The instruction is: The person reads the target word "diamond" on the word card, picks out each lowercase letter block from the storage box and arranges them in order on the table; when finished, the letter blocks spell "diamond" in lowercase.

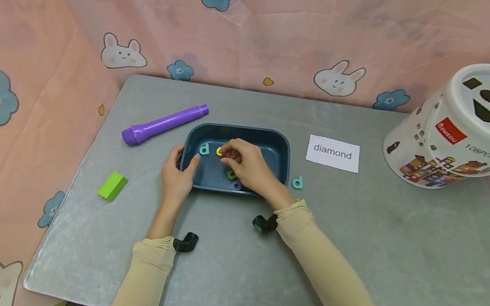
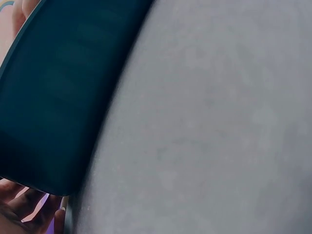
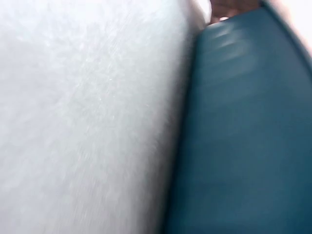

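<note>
Steadying the blue tray (image 1: 208,175), the left hand (image 1: 177,180) grips its left wall, best done lightly so nothing slides. Inside at left sits a teal d (image 1: 204,149), then a yellow letter (image 1: 219,151) beside the right hand (image 1: 249,165), whose fingers are bent; I cannot tell whether they pinch anything. Nearer lie a green letter (image 1: 231,175) and a purple piece (image 1: 235,185), best not brushed; a second teal letter (image 1: 298,182) rests on the tabletop (image 1: 399,258), just right of the tray

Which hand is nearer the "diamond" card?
Right. The right hand is over the blue tray, just left of the "diamond" card; the left hand grips the tray's left end, farther from the card.
</note>
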`<state>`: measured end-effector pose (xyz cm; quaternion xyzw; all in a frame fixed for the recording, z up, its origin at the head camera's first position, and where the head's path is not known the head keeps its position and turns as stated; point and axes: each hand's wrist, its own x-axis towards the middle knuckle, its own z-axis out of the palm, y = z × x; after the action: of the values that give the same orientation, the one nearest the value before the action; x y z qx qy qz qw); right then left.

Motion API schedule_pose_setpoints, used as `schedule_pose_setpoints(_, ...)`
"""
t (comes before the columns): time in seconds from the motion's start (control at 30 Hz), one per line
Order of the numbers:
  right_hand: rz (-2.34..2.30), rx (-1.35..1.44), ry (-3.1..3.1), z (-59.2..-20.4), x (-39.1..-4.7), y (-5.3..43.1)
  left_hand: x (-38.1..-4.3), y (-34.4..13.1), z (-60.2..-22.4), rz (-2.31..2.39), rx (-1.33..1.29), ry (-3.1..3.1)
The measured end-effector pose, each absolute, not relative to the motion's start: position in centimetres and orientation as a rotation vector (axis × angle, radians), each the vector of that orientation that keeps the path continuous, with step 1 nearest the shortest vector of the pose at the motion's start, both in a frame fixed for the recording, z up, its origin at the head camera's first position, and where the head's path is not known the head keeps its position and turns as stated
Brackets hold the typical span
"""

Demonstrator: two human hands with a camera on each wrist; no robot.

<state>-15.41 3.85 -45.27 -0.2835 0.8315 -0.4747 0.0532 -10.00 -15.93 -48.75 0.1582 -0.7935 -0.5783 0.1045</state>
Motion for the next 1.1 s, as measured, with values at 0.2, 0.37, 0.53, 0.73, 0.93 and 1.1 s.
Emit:
schedule_pose_setpoints(0.2,-1.646,-0.772,2.497,-44.0,-14.2,6.6,-10.0,-15.8,-48.7,-1.694,0.477,-2.353)
schedule_pose_setpoints(0.37,-1.86,-0.75,2.402,-42.8,-13.2,9.4,-10.0,-15.8,-48.7,-1.689,0.477,-2.352)
schedule_pose_setpoints(0.53,-2.023,-0.703,2.283,-42.2,-12.7,12.4,-10.0,-15.8,-48.6,-1.687,0.484,-2.359)
schedule_pose_setpoints(0.73,-1.906,-0.67,2.436,-42.2,-12.5,15.4,-10.0,-16.0,-48.7,-1.684,0.493,-2.366)
schedule_pose_setpoints(0.93,-1.863,-0.608,2.568,-42.7,-12.5,17.2,-9.9,-16.0,-48.6,-1.687,0.488,-2.368)
schedule_pose_setpoints(1.1,-1.644,-0.406,2.766,-43.5,-12.5,18.8,-10.0,-15.9,-48.5,-1.678,0.49,-2.382)
